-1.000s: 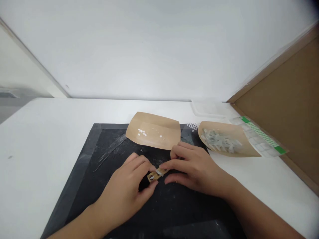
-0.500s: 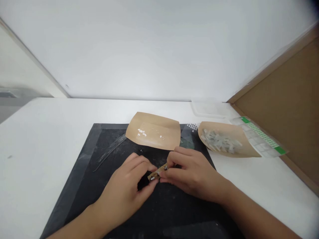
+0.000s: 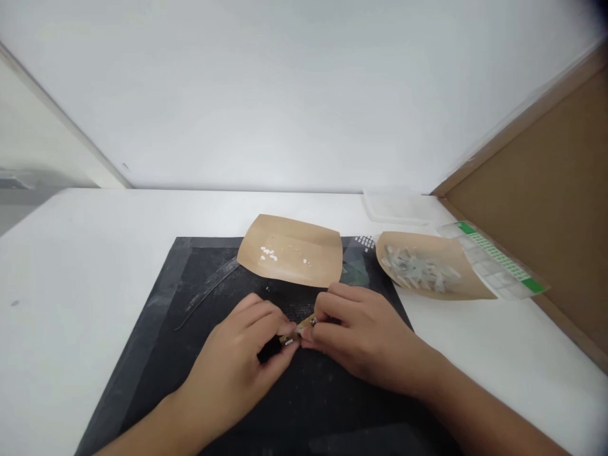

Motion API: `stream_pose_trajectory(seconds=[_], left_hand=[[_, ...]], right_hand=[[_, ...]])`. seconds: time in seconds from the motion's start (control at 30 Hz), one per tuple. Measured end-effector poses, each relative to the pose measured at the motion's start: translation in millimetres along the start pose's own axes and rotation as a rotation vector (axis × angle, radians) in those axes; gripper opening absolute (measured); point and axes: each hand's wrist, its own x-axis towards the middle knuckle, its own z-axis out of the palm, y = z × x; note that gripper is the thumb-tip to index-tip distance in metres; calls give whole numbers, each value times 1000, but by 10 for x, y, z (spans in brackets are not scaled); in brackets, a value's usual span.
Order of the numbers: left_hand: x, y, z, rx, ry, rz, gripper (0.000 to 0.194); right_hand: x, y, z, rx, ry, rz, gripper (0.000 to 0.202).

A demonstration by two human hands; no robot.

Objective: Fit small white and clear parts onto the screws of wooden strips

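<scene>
A narrow tan strip (image 3: 308, 320) with small shiny metal parts on it is held above the black mat (image 3: 228, 405). My left hand (image 3: 247, 351) pinches its near left end between thumb and fingers. From the other side my right hand (image 3: 358, 329) grips the strip, with thumb and fingertips close to its middle. Both sets of fingertips nearly meet over the strip and cover much of it. Whether a small piece sits between them I cannot make out.
A brown paper tray (image 3: 289, 269) with small white bits lies beyond my hands. To the right, another paper tray (image 3: 468, 278) holds several small translucent packets. Near it are a clear compartment box (image 3: 498, 266) with green strips and a translucent lid (image 3: 396, 209). A thin dark strand (image 3: 204, 296) lies on the left.
My left fingertips have closed in on the strip's middle and now cover more of its metal parts. The right hand keeps nearly the same grip; the whole view has shifted slightly.
</scene>
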Motion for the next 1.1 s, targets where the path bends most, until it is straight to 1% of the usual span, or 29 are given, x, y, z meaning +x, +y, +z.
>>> stream_pose_trajectory(seconds=[0.13,0.27,0.43,0.57,0.73,0.9,1.1], left_hand=[[-8,4,-2,2,11,2,9],[-14,6,-3,19,-7,-3,9],[-23,-8,-8,44,-54,-38,6],[-23,-12,-19,49,-83,-58,7],[-18,3,-31,50,-98,-72,5],[-27,6,-32,41,-102,-83,5],[-25,-5,-28,42,-117,-92,6]], right_hand=[[-2,-4,0,5,2,-3,30],[2,-5,7,-1,-2,-9,32],[-8,27,19,69,-17,-5,24],[-27,89,-36,132,-15,13,23],[-63,192,-131,103,-31,51,17],[-84,237,-123,112,-41,33,12],[-66,214,-124,110,-51,55,17]])
